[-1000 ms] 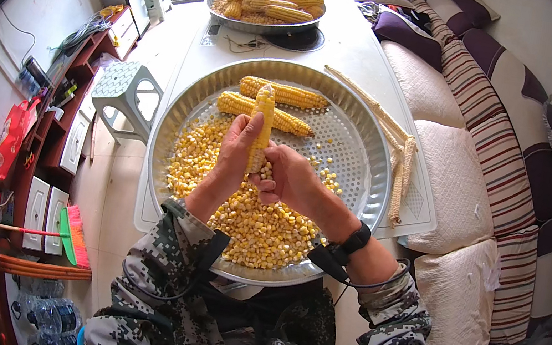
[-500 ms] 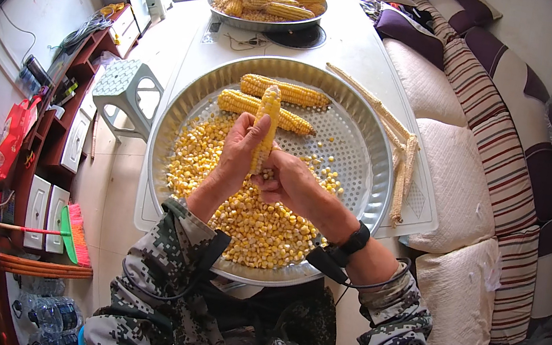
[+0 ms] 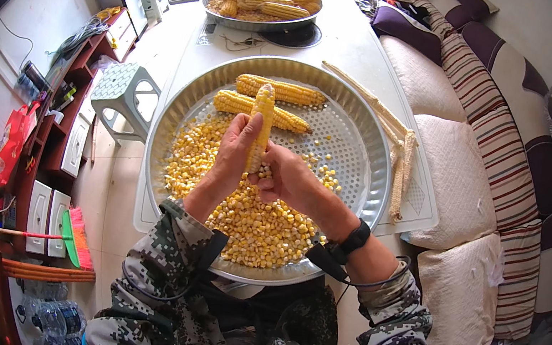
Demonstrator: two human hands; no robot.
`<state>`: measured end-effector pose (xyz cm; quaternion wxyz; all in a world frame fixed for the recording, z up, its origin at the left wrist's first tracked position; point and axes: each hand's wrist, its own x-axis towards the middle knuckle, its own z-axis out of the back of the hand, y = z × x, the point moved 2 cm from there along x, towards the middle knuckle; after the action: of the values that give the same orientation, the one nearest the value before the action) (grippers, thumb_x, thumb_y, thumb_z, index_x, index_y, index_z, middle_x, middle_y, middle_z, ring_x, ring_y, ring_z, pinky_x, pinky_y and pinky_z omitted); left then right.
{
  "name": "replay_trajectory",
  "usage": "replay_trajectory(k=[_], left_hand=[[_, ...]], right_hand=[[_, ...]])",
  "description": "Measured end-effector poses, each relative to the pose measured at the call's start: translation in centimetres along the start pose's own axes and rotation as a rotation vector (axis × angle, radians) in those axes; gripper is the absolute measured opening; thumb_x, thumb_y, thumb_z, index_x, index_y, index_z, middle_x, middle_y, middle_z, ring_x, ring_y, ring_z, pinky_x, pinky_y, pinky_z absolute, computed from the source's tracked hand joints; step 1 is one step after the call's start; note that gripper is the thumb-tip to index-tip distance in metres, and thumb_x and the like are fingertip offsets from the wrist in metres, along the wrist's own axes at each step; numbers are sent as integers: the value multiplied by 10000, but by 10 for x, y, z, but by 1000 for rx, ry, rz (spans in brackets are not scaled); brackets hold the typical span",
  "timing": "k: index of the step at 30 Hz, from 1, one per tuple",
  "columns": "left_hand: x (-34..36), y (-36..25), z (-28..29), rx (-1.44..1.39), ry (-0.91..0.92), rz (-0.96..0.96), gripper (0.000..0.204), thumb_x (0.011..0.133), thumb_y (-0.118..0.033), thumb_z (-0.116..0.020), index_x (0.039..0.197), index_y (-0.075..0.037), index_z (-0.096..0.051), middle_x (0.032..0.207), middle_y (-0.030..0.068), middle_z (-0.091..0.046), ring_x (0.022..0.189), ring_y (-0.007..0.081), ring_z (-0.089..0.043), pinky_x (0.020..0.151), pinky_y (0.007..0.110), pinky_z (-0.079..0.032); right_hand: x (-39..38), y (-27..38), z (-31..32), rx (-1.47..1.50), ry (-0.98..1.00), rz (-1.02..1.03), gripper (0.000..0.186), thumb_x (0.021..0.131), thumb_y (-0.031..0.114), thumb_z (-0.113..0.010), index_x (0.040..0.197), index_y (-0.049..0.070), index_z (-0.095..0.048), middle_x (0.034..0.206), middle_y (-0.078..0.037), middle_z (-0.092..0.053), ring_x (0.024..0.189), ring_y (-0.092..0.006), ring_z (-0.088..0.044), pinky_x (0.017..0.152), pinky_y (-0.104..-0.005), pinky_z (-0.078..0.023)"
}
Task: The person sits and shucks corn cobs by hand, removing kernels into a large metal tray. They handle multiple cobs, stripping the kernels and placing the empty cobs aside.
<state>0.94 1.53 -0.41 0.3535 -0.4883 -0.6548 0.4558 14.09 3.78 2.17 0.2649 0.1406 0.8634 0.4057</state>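
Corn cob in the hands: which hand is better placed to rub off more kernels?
Probably the right hand: its thumb sits at the corn cob's lower kernels, while the left hand grips the cob upright.

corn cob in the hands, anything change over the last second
Hardly anything. The left hand still holds the corn cob upright over the perforated tray, and the right hand stays pressed at its lower end. The two cobs behind and the loose kernels lie as before.

A yellow corn cob (image 3: 261, 123) stands nearly upright above a round perforated metal tray (image 3: 359, 149), its lower end wrapped by the left hand (image 3: 234, 155) and touched by the right hand (image 3: 287, 178). Loose yellow kernels (image 3: 247, 215) lie heaped on the tray's near side, and 2 whole cobs (image 3: 280, 101) lie on their sides at its far side.
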Motion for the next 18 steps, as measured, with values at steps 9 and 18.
replay_trajectory(k=[9,18], left_hand=[[1,2,2,-50,64,-18,344,1038,-476,-509,1087,-136,-523,874,-28,-538,700,49,-543,573,220,-471],[0,1,-1,-46,49,-3,339,1032,-461,-541,979,-128,-499,830,-34,-513,710,32,-478,610,204,-424]], right_hand=[[1,-2,0,-33,41,20,280,1048,351,-333,1120,118,-471,920,-30,-515,668,-108,-444,535,-271,-358],[8,-8,5,10,13,42,278,1047,343,-327,1130,116,-464,930,-36,-521,672,-116,-453,520,-269,-324]])
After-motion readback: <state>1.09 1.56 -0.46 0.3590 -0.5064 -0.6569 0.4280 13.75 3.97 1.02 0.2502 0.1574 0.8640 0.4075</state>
